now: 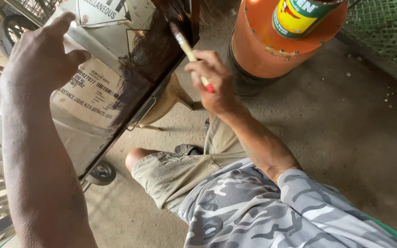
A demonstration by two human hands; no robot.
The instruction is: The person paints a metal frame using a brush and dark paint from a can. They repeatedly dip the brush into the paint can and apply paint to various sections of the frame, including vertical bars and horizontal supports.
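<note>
L hand (40, 59) open on panel (116, 73), R hand (212, 82) gripping brush (187, 48), bristles on panel

Paint can (299, 16) at 1 o'clock cut off by top edge, orange drum (272, 50) beneath cropped likewise, brush bristles (176, 28) at 12 o'clock lost against dark wet panel (157, 50), caster wheel (101, 173) at 8 o'clock half hidden under panel edge
</note>
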